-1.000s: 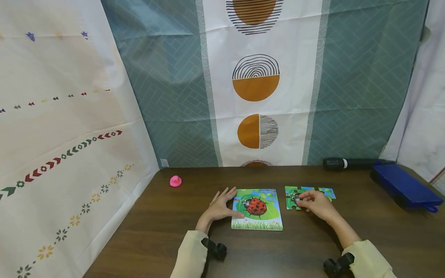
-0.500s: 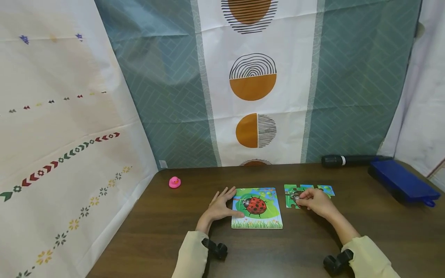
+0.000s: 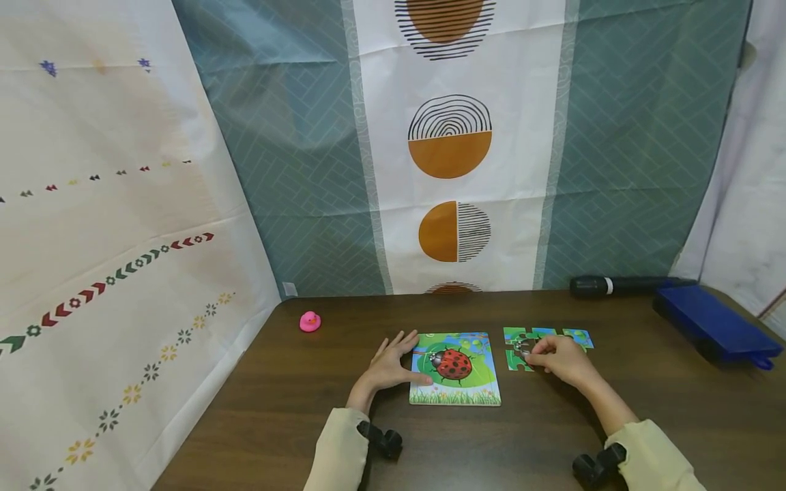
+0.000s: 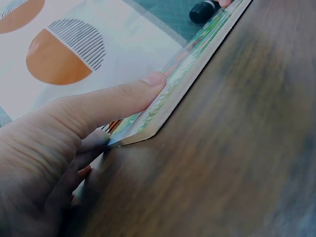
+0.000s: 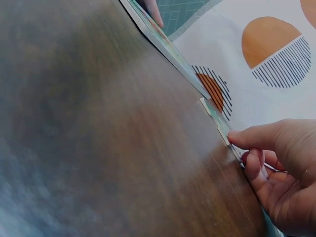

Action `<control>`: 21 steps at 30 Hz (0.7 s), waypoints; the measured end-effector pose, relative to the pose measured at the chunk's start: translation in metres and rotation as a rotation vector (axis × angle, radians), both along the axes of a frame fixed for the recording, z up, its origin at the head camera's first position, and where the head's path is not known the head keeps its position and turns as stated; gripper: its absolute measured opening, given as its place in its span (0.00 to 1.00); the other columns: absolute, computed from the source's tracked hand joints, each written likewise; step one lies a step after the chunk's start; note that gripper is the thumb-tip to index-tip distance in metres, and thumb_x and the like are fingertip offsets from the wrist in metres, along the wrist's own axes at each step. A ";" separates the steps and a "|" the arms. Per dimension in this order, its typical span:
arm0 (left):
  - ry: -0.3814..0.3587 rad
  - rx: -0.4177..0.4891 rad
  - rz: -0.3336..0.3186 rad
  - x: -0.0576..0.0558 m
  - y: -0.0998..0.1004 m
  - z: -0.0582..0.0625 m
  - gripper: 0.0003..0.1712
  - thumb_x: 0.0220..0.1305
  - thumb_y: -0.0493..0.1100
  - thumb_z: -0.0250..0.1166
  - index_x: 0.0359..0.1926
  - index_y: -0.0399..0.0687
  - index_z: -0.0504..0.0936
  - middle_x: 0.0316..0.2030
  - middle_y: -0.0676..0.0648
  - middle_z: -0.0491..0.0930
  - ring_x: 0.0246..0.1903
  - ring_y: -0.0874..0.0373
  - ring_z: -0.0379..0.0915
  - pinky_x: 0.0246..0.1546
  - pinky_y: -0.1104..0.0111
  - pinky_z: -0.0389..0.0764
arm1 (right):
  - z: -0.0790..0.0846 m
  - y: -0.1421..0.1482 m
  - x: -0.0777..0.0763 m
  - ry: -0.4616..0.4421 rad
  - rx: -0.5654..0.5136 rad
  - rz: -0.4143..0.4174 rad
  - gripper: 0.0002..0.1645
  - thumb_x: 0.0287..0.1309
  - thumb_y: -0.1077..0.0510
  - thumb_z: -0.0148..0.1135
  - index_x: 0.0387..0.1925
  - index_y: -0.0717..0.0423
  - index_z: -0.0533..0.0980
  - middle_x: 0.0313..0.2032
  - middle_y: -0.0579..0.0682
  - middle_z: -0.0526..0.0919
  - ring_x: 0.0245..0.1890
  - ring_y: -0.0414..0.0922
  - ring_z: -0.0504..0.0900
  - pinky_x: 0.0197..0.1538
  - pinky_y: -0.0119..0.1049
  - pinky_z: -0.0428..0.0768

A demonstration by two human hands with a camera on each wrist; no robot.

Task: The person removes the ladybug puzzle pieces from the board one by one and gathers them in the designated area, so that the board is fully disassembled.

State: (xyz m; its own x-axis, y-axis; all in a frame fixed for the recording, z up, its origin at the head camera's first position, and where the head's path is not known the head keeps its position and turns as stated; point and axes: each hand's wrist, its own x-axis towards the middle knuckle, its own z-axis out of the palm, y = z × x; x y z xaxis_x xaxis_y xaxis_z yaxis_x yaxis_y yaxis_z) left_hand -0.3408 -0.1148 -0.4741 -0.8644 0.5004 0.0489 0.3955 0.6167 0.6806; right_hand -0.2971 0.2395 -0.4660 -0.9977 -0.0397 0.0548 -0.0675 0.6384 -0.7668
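A square ladybug picture board lies flat on the table. My left hand rests at its left side, the thumb lying on its face and the other fingers spread along the edge. Right of the board, several puzzle pieces lie joined in part. My right hand pinches a puzzle piece with a dark ladybug-head print among them, thumb and index finger close together. The hand covers part of the pieces. From the right wrist view the pieces appear edge-on, flat on the wood.
A pink rubber duck sits at the table's back left. At the back right lie a black cylinder with a white band and a blue flat-topped object. Patterned cloths hang behind the brown table.
The head view shifts slightly. Both hands stay nearly where they were, with only a small movement of the right fingertips at the puzzle pieces.
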 end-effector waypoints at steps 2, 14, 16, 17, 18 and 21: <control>0.001 -0.003 0.001 0.000 0.000 0.000 0.55 0.49 0.55 0.76 0.74 0.47 0.59 0.76 0.47 0.53 0.78 0.44 0.38 0.77 0.44 0.35 | 0.000 0.000 0.000 -0.004 -0.002 -0.004 0.11 0.58 0.57 0.66 0.32 0.63 0.79 0.29 0.52 0.80 0.25 0.44 0.75 0.29 0.36 0.75; 0.002 0.005 0.000 0.000 0.000 0.000 0.55 0.49 0.55 0.76 0.74 0.47 0.59 0.76 0.46 0.53 0.78 0.44 0.38 0.77 0.44 0.35 | -0.001 0.001 -0.002 0.003 0.002 -0.019 0.12 0.58 0.56 0.67 0.32 0.64 0.78 0.29 0.52 0.81 0.24 0.42 0.76 0.29 0.34 0.76; -0.001 0.008 -0.001 0.000 0.000 0.001 0.55 0.49 0.55 0.76 0.74 0.46 0.59 0.76 0.46 0.53 0.78 0.44 0.38 0.77 0.44 0.35 | -0.002 0.001 -0.002 0.005 -0.002 -0.021 0.12 0.57 0.56 0.67 0.32 0.64 0.78 0.30 0.53 0.81 0.24 0.42 0.76 0.29 0.33 0.76; -0.002 0.009 -0.002 0.000 0.000 0.001 0.56 0.49 0.55 0.76 0.75 0.46 0.59 0.76 0.46 0.53 0.78 0.44 0.38 0.77 0.44 0.35 | -0.002 0.001 -0.002 0.006 -0.004 -0.025 0.12 0.57 0.56 0.67 0.32 0.64 0.78 0.30 0.53 0.81 0.24 0.42 0.77 0.29 0.33 0.77; -0.002 0.010 -0.004 0.001 0.000 0.001 0.56 0.49 0.55 0.76 0.75 0.46 0.59 0.76 0.46 0.53 0.78 0.44 0.38 0.77 0.44 0.35 | -0.002 0.002 -0.002 0.005 -0.005 -0.026 0.12 0.57 0.56 0.67 0.32 0.64 0.77 0.30 0.53 0.81 0.24 0.41 0.77 0.29 0.33 0.77; -0.008 0.008 -0.008 0.001 -0.001 0.001 0.56 0.49 0.55 0.76 0.75 0.47 0.58 0.77 0.47 0.53 0.78 0.44 0.38 0.77 0.44 0.35 | -0.003 0.002 -0.002 0.005 -0.007 -0.032 0.13 0.57 0.57 0.66 0.32 0.64 0.77 0.31 0.54 0.81 0.25 0.42 0.76 0.29 0.33 0.77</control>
